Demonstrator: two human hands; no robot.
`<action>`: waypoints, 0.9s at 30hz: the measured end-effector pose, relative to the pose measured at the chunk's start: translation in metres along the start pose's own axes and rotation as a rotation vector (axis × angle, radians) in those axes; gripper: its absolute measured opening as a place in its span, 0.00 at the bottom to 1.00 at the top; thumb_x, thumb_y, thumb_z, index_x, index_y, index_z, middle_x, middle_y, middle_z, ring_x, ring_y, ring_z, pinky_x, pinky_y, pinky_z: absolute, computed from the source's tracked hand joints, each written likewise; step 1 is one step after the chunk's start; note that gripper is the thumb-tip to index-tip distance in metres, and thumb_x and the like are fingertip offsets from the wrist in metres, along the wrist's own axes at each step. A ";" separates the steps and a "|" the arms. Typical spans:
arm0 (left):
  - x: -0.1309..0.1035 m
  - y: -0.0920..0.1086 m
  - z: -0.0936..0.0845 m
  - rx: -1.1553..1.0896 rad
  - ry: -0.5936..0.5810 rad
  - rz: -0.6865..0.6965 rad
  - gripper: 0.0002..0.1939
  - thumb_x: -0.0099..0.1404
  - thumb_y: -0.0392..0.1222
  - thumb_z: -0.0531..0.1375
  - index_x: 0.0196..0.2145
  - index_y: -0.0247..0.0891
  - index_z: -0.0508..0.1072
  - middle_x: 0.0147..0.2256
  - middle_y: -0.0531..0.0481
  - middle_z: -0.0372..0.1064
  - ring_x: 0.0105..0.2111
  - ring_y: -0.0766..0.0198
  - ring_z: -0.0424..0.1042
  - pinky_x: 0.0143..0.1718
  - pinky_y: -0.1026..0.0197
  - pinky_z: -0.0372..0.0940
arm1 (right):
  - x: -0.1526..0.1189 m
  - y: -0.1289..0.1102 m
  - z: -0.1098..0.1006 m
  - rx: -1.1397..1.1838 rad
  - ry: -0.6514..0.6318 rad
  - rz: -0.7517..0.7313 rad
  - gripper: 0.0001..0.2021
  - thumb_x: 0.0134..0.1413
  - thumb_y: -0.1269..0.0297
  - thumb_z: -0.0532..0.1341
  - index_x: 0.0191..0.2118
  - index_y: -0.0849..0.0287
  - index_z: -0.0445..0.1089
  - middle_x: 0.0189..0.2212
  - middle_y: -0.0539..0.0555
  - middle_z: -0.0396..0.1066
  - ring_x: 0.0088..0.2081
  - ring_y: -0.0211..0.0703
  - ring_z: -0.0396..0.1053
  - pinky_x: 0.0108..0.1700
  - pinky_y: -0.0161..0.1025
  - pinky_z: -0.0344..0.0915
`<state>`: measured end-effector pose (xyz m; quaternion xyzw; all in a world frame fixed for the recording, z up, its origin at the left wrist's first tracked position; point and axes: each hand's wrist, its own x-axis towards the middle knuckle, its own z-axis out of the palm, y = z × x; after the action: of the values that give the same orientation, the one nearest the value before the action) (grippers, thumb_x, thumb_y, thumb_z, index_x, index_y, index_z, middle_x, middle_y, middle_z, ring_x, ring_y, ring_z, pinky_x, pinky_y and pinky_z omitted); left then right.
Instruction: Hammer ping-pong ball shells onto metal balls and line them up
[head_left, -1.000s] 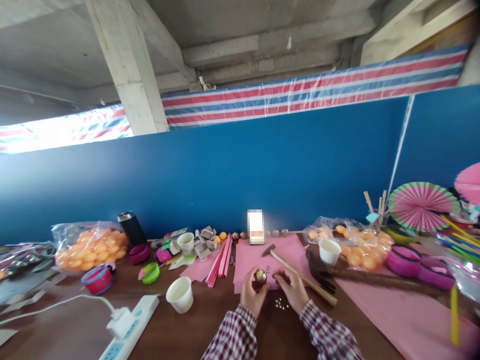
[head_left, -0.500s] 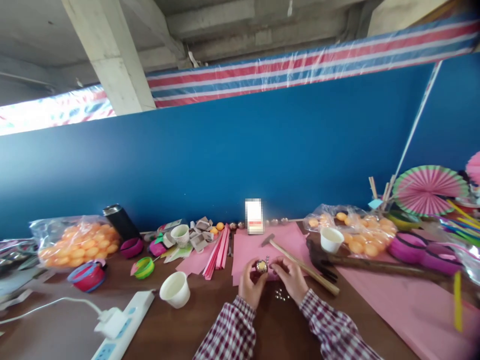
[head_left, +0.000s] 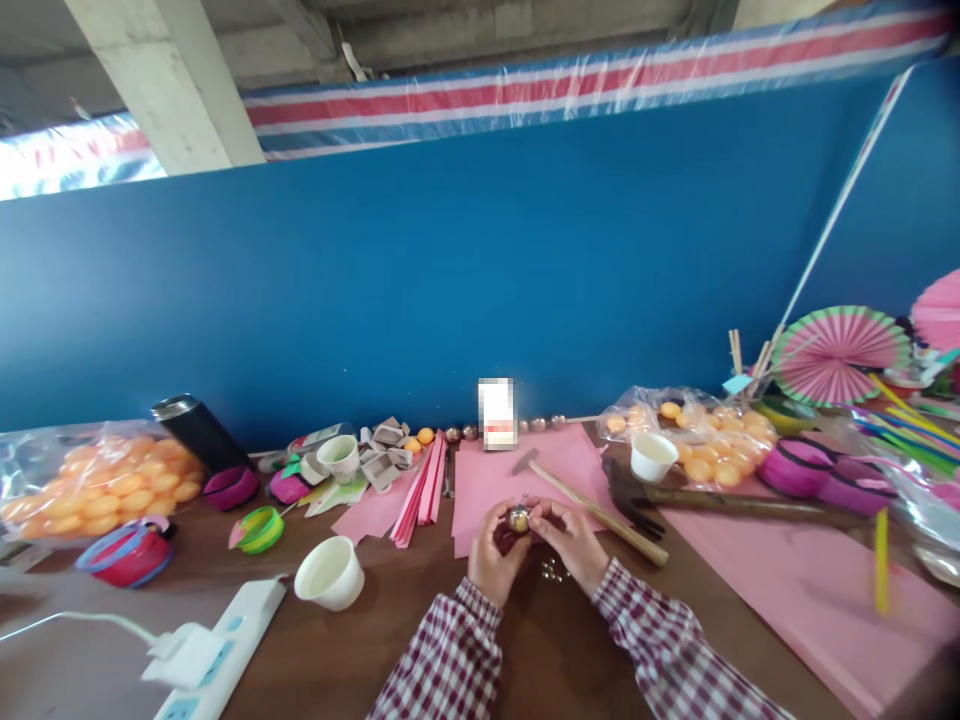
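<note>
A small shiny metal ball [head_left: 518, 517] is held between the fingers and thumb of my left hand [head_left: 496, 558]. My right hand [head_left: 576, 545] has its fingers pinched together at the ball's right side; whatever they hold is too small to make out. Several small silvery pieces [head_left: 553, 571] lie on the brown table just below my hands. Pink paper [head_left: 487, 480] is spread beyond the hands, and a hammer [head_left: 592, 502] with a wooden handle rests across it.
White cups [head_left: 330, 574] [head_left: 654, 457] stand left and right. A power strip [head_left: 225, 640] lies at front left. Bags of orange balls [head_left: 112, 480] [head_left: 720, 450] flank the table. A larger hammer [head_left: 750, 503] lies at right; metal balls [head_left: 538, 424] line the blue partition.
My right fingers have moved left and now meet the ball in my left hand. The view has shifted, so the table's things appear farther left and higher.
</note>
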<state>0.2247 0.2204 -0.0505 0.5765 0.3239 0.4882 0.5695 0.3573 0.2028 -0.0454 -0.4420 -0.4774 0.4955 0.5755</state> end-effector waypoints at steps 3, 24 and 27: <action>0.000 0.002 0.001 0.005 0.001 0.010 0.19 0.53 0.37 0.58 0.43 0.36 0.62 0.43 0.43 0.66 0.41 0.59 0.68 0.43 0.55 0.65 | 0.000 0.000 0.000 0.026 -0.017 0.001 0.13 0.41 0.55 0.61 0.25 0.61 0.66 0.40 0.57 0.66 0.42 0.45 0.65 0.38 0.40 0.66; 0.001 -0.004 -0.004 0.102 0.020 0.095 0.18 0.53 0.32 0.57 0.43 0.36 0.63 0.44 0.44 0.64 0.45 0.58 0.65 0.46 0.54 0.62 | 0.000 -0.001 0.001 -0.003 -0.039 0.005 0.13 0.39 0.55 0.62 0.23 0.62 0.68 0.39 0.56 0.67 0.36 0.41 0.66 0.38 0.39 0.66; 0.001 -0.005 -0.004 0.110 0.020 0.091 0.18 0.53 0.31 0.57 0.44 0.36 0.63 0.44 0.43 0.64 0.45 0.58 0.65 0.47 0.53 0.61 | -0.001 -0.003 0.000 -0.022 -0.049 -0.005 0.13 0.40 0.56 0.62 0.23 0.62 0.67 0.38 0.55 0.68 0.36 0.41 0.66 0.38 0.39 0.66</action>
<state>0.2222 0.2233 -0.0560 0.6161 0.3294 0.5008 0.5111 0.3573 0.2019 -0.0430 -0.4348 -0.4980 0.4993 0.5601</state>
